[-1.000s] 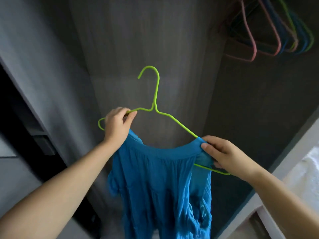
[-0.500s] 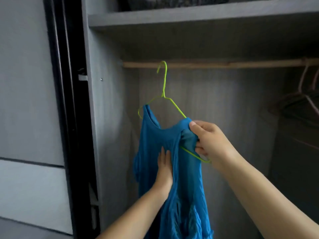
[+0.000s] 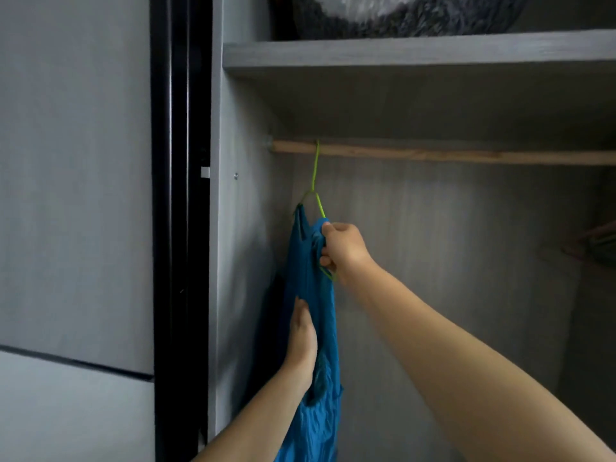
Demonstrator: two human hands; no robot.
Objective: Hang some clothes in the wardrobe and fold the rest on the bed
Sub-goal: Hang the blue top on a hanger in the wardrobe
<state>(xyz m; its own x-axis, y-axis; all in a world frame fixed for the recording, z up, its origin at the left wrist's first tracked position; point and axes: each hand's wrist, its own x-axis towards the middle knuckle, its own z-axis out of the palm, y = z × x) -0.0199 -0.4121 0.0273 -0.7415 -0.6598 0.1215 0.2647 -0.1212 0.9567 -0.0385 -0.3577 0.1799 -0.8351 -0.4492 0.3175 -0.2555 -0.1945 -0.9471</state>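
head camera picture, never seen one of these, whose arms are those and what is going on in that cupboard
There is no machine here. The camera is worn on a person's head and looks forward and down, so the two bare arms reaching in from the bottom are the wearer's own.

They stand at an open wardrobe. A wooden rail runs across under a shelf, with something grey and fluffy on top of the shelf. A green wire hanger has its hook on the rail near the left end, and a blue garment hangs from it.

The right hand grips the garment's shoulder together with the hanger. The left hand lies with straight fingers against the cloth lower down. Other hangers show dimly at the far right.
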